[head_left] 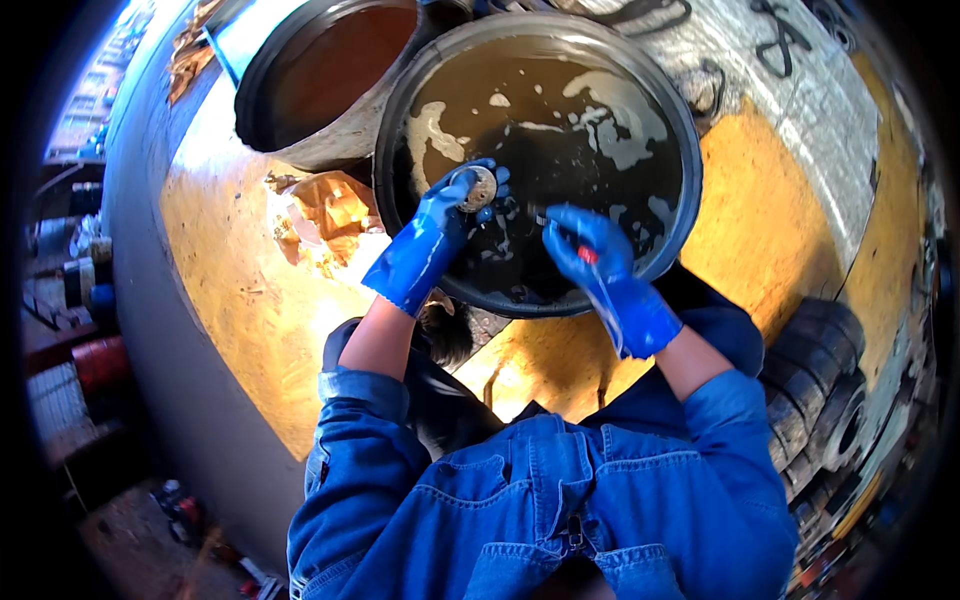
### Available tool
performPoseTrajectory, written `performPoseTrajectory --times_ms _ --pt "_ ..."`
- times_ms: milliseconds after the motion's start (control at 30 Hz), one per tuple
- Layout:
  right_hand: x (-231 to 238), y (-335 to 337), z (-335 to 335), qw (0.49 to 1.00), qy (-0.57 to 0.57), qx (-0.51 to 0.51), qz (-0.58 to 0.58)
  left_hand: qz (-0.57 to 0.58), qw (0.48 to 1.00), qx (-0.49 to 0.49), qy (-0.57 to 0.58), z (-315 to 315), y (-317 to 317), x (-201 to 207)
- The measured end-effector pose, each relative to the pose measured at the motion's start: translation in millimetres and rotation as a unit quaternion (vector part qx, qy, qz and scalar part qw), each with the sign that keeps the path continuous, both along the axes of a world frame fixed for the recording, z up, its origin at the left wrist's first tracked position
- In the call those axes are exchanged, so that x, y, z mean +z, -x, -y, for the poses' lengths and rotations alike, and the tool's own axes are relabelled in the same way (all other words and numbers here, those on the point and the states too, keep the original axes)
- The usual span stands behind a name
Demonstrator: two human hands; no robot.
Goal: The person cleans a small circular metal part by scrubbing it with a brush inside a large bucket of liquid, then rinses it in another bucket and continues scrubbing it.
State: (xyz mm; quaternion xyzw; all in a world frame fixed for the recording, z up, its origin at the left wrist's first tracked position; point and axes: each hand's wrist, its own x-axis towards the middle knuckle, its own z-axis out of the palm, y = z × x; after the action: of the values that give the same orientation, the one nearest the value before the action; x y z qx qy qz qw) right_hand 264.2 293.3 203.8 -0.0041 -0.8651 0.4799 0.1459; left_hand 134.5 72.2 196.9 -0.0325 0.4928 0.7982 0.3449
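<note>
My left hand (450, 212), in a blue rubber glove, grips a round, pale metal disc (479, 189) with small holes in its face. It is held over the left part of a wide black tub (690, 190) of murky brown liquid with patches of foam. To the right, my right hand (597, 250), gloved the same way, is closed round a small tool with a red handle (587, 255). A dark tip sticks out toward the disc, apart from it; the tool's exact kind is hidden by the fingers. Both hands are above the liquid.
A second bucket (330, 150) with reddish-brown liquid stands against the tub at the far left. Crumpled brown paper (335, 215) lies beside the tub on the yellow surface (235, 290). Several dark ring-shaped metal parts (815, 360) are stacked at the right. Grey sheeting (790, 120) lies at the far right.
</note>
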Motion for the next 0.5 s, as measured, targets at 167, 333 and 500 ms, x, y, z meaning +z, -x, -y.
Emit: performPoseTrajectory --times_ms 167,333,500 --pt "0.1 -24.9 13.5 0.991 -0.1 0.064 0.058 -0.474 0.846 -0.022 0.243 9.9 -3.7 -4.0" --pt "-5.2 -25.4 23.9 0.984 -0.156 0.02 0.088 -0.578 0.696 -0.122 0.408 -1.1 -16.5 10.8" --pt "-8.7 -31.1 24.4 0.972 -0.221 0.076 0.033 -0.697 0.5 -0.112 0.501 -5.8 -31.5 24.0"
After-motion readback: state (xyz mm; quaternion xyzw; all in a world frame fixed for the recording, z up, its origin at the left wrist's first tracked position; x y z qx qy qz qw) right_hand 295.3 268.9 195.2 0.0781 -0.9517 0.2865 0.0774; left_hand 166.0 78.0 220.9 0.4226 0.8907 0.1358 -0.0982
